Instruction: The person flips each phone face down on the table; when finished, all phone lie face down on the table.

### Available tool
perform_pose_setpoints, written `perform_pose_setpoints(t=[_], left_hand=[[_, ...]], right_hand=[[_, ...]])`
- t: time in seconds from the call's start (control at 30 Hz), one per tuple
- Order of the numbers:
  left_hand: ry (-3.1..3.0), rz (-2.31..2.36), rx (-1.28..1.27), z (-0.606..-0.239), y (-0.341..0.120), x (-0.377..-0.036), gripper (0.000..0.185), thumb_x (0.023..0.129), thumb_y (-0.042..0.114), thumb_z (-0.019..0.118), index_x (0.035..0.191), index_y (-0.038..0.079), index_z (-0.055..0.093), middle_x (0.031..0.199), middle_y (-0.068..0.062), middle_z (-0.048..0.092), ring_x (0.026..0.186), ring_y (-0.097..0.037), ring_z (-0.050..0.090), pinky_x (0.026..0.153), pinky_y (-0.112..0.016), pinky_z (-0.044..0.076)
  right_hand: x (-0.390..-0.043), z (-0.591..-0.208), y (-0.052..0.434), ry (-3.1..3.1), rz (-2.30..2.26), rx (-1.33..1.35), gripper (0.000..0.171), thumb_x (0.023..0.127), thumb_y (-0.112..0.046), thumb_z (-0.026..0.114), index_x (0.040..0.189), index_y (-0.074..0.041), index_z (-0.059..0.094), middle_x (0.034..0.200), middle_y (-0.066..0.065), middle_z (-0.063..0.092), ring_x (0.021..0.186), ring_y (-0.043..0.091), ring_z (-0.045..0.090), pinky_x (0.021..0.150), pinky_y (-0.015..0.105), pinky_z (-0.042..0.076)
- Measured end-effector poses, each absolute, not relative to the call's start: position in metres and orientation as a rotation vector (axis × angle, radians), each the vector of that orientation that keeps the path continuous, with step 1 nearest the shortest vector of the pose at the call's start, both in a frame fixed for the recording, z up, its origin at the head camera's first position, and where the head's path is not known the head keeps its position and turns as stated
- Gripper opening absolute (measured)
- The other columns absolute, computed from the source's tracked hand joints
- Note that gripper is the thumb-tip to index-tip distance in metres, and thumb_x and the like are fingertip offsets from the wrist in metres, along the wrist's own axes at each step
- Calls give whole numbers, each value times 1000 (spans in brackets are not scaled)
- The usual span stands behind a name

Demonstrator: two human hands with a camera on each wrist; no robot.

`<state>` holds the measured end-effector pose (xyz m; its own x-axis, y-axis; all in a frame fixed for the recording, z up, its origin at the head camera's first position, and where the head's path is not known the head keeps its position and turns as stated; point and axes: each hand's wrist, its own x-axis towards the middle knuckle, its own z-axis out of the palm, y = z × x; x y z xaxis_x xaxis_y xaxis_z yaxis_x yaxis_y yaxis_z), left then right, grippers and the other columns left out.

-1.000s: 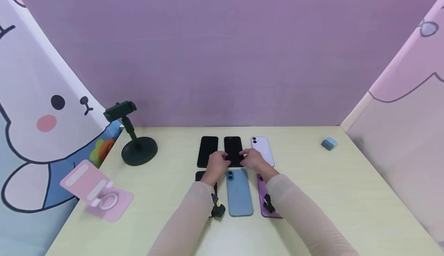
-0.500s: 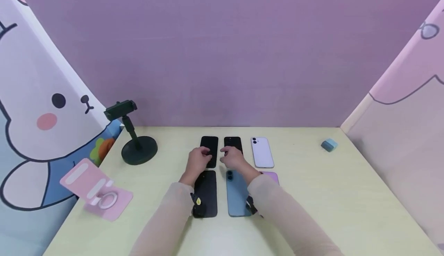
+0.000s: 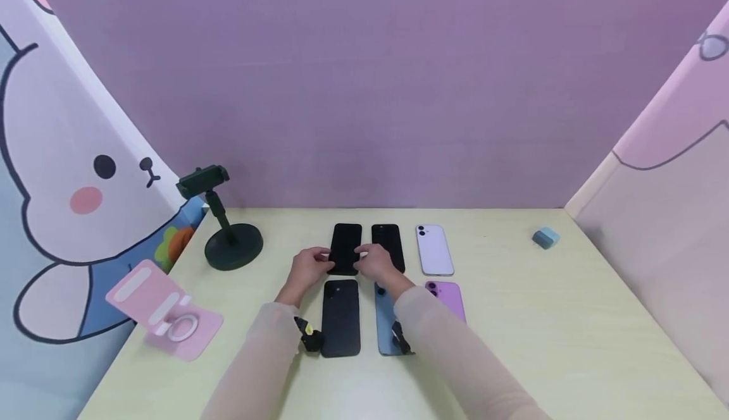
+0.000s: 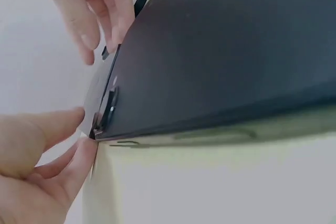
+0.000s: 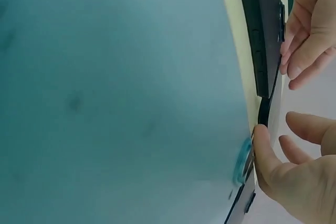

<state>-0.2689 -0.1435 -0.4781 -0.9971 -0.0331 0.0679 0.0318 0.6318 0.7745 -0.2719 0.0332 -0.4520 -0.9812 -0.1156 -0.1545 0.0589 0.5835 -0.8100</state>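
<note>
Six-phone layout aside, the back-left black phone point(image 3: 345, 240) lies flat between both hands. My left hand point(image 3: 307, 268) touches its left edge near the lower corner, and my right hand point(image 3: 377, 263) is at its right edge, partly over the black phone in the back middle point(image 3: 387, 238). A dark phone point(image 3: 340, 325) lies in front, filling much of the left wrist view. Below my right forearm the blue phone point(image 3: 385, 322) is partly covered; it looms large in the right wrist view. Thumbs and fingers look extended rather than curled in both wrist views.
A lavender phone point(image 3: 435, 252) lies back right, a purple phone point(image 3: 450, 296) before it, partly under the right sleeve. At left stand a black phone stand point(image 3: 233, 247) and a pink folding stand point(image 3: 182, 331). A small blue block point(image 3: 545, 238) sits far right.
Both hands have moved left, from the back-middle black phone to the sides of the back-left one. The front dark phone and the purple phone's top are now more exposed.
</note>
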Motion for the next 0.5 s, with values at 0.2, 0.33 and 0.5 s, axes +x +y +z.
perform_pose_setpoints(t=[0.2,0.33,0.5], left_hand=[[-2776,-1397,0,-480,-146,-271,29,83,3,73,111,-3,71,102,-16,71,94,-28,67,80,-38,53],[-2781,-1404,-20,-481,-145,-271,28,84,2,72,111,-4,71,98,-16,71,92,-28,67,79,-38,53],[-2773,-1390,-10,-482,-146,-269,27,83,2,73,110,-3,71,95,-14,72,92,-28,68,81,-38,52]], right_hand=[[-271,-449,29,2618,-1391,13,38,83,2,68,122,-1,66,111,18,65,86,23,63,74,35,53],[-269,-448,25,2655,-1356,24,39,82,6,66,121,0,66,126,22,57,89,26,60,74,34,52],[-269,-450,22,2669,-1366,44,39,82,7,65,119,-3,68,123,19,60,76,21,58,64,29,48]])
